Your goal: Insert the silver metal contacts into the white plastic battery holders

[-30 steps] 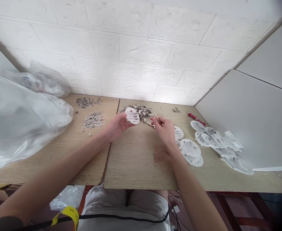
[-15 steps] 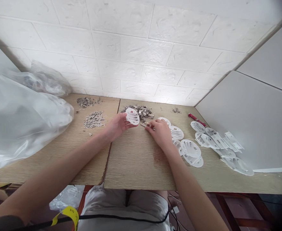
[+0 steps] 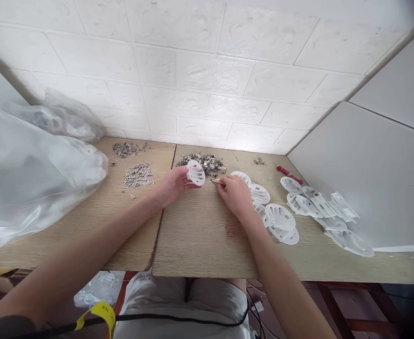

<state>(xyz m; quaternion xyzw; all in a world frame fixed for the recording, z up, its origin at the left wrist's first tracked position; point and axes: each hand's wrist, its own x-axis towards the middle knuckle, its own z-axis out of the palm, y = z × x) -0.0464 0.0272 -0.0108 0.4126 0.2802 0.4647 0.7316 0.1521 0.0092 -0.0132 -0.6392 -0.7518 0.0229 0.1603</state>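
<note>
A round white slotted plastic disc [image 3: 196, 173] is held upright by its left edge in my left hand [image 3: 174, 185], over the front of a heap of small metal pieces [image 3: 210, 163]. My right hand [image 3: 235, 192] is pinched around thin metal tweezers [image 3: 216, 182], whose tips point left at the heap's front edge. Whether a piece sits between the tips is too small to tell. Beside my right hand lie several white discs [image 3: 280, 217], some overlapping.
Two piles of metal pieces, one pale [image 3: 138, 175] and one darker [image 3: 124, 150], lie left. A large clear bag [image 3: 37, 174] covers the far left. Right are a red tool [image 3: 289, 174], overlapping white parts [image 3: 350, 242] and a grey panel [image 3: 379, 179]. A white wall [image 3: 214, 75] stands behind.
My left hand and the disc have shifted very slightly. The tweezers in my right hand have turned, with their tips now a little further right and closer to the heap's front edge.
</note>
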